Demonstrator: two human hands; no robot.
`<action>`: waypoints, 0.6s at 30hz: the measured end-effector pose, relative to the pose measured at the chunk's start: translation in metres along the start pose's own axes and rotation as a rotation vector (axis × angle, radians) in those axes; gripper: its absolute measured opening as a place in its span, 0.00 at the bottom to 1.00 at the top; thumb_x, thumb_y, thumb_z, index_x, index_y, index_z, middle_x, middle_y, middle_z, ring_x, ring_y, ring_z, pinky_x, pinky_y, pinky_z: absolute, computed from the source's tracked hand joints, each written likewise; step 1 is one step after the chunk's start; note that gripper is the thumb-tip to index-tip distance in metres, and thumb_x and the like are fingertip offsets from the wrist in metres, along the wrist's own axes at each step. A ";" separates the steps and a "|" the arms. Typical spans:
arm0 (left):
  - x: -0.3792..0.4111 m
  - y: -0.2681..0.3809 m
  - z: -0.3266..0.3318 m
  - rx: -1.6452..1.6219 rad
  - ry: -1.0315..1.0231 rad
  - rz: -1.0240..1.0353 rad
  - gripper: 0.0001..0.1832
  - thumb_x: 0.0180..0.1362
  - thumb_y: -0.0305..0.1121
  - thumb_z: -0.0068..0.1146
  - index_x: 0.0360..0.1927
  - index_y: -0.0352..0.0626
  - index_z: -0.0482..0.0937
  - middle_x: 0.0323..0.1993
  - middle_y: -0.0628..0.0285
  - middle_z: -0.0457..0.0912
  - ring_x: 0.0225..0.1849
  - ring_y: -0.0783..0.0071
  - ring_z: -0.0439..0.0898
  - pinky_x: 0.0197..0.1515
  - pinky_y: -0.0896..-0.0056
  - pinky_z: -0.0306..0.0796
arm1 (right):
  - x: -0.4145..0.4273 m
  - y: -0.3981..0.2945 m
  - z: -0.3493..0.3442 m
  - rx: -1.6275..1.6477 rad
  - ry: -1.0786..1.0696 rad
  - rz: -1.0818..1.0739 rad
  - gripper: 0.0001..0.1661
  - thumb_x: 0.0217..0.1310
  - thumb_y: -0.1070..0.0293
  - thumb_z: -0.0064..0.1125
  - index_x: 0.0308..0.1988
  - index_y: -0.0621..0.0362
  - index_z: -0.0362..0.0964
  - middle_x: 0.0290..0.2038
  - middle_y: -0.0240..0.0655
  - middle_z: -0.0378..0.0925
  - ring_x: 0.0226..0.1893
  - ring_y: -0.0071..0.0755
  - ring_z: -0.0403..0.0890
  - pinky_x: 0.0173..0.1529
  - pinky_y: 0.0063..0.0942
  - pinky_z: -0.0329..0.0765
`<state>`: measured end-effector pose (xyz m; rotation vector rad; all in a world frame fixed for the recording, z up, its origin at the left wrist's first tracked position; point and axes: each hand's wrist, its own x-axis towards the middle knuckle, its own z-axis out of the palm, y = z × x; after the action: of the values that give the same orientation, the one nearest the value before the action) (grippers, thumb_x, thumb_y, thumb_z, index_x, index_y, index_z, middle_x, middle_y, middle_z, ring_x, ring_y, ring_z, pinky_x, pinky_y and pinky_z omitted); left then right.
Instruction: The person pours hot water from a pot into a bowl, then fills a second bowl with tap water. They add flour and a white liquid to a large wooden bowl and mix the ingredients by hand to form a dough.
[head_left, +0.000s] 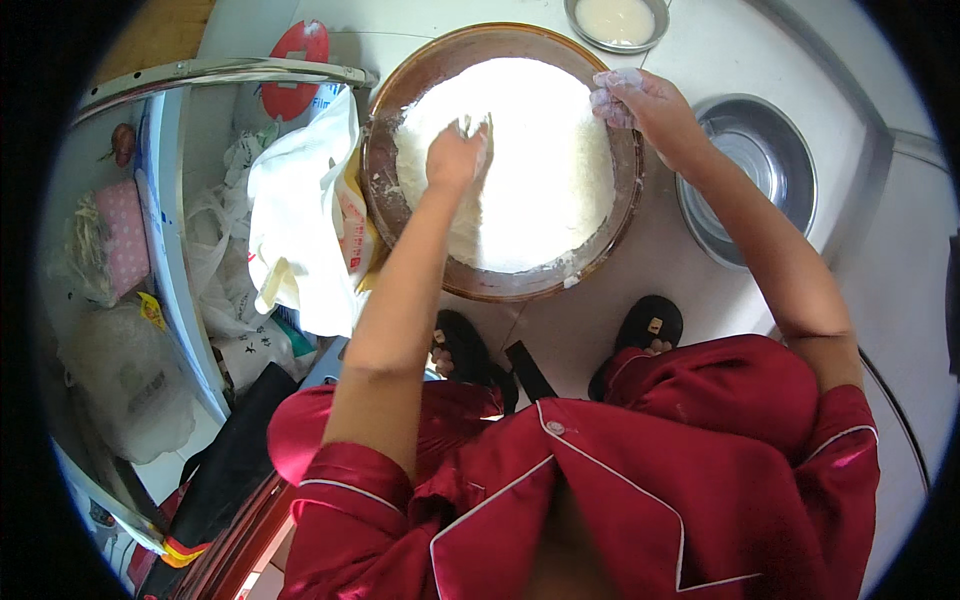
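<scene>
A wide brown glazed basin (628, 202) stands on the floor before me, with a broad heap of white flour (536, 165) in it. My left hand (456, 156) reaches into the left part of the heap; its fingertips are sunk in the flour, so their grip is hidden. At the basin's upper right rim hovers my right hand (637, 105), its fingers loosely bent, apart and coated with flour. Nothing shows in that hand. Some flour clings to the basin's inner wall.
An empty-looking steel bowl (795, 169) stands to the right, below my right forearm. Beyond the basin is a small metal dish (660, 30) of pale liquid (615, 19). At left, a white sack (300, 202) leans near a metal-framed rack (225, 71) holding bags and a red lid-like object (289, 97).
</scene>
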<state>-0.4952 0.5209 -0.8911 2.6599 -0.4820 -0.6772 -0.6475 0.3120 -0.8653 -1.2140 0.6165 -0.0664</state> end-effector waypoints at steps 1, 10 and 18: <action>0.012 -0.001 -0.001 0.152 0.014 0.067 0.30 0.49 0.48 0.50 0.47 0.31 0.69 0.38 0.38 0.74 0.45 0.47 0.72 0.50 0.62 0.64 | -0.002 0.001 -0.001 0.010 0.000 -0.005 0.16 0.60 0.65 0.45 0.45 0.64 0.67 0.34 0.34 0.74 0.36 0.25 0.76 0.41 0.20 0.72; 0.018 0.086 0.036 0.503 -0.074 0.116 0.38 0.44 0.63 0.48 0.52 0.43 0.68 0.49 0.51 0.70 0.53 0.57 0.67 0.49 0.60 0.65 | 0.002 0.001 -0.068 -0.032 0.136 0.037 0.13 0.58 0.63 0.48 0.36 0.61 0.70 0.30 0.33 0.75 0.30 0.25 0.76 0.37 0.21 0.72; -0.007 0.070 0.018 0.631 -0.442 0.375 0.28 0.44 0.52 0.54 0.45 0.43 0.74 0.47 0.54 0.73 0.51 0.60 0.68 0.51 0.57 0.63 | -0.103 0.013 -0.154 -0.943 0.949 -0.163 0.26 0.51 0.52 0.57 0.41 0.63 0.70 0.25 0.35 0.72 0.25 0.27 0.70 0.33 0.26 0.69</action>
<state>-0.5267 0.4575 -0.8737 2.8153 -1.4868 -1.1398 -0.8106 0.2235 -0.8662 -2.1566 1.4687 -0.5619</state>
